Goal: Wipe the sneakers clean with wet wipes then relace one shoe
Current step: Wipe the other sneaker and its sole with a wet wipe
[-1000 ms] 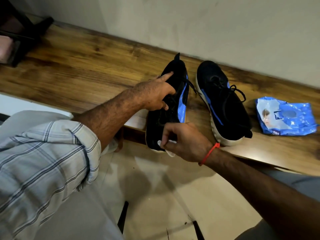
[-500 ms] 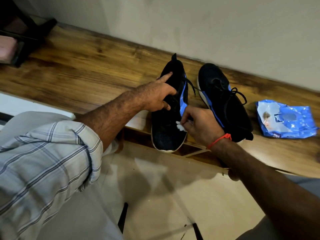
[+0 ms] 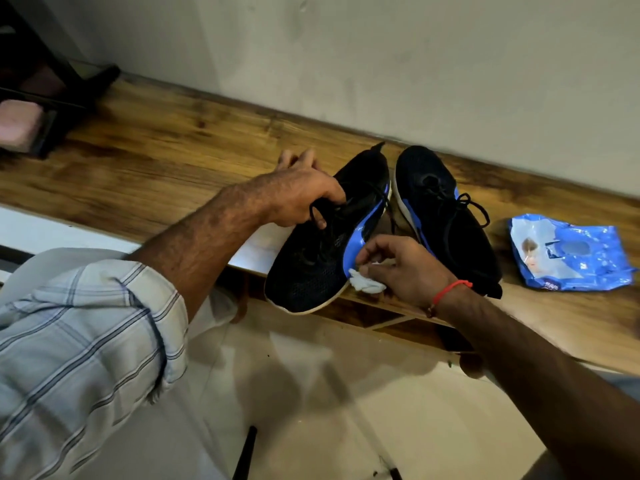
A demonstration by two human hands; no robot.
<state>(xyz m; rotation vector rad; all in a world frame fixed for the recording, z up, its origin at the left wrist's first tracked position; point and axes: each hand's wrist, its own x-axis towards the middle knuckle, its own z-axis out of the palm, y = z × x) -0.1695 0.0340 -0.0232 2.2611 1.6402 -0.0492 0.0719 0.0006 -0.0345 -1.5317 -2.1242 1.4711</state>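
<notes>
Sneaker (image 3: 322, 244) on counter (image 3: 156, 161) edge, toe at 7 o'clock; left hand (image 3: 298, 195) grips its laces, right hand (image 3: 398, 265) pinches wet wipe (image 3: 365, 284) against its 3 o'clock side.

The left hand (image 3: 298, 195) covers the near shoe's (image 3: 311, 268) collar. The right hand (image 3: 398, 268) hides most of the wipe (image 3: 367, 284). The pack's (image 3: 568, 254) print is too small to read.
</notes>
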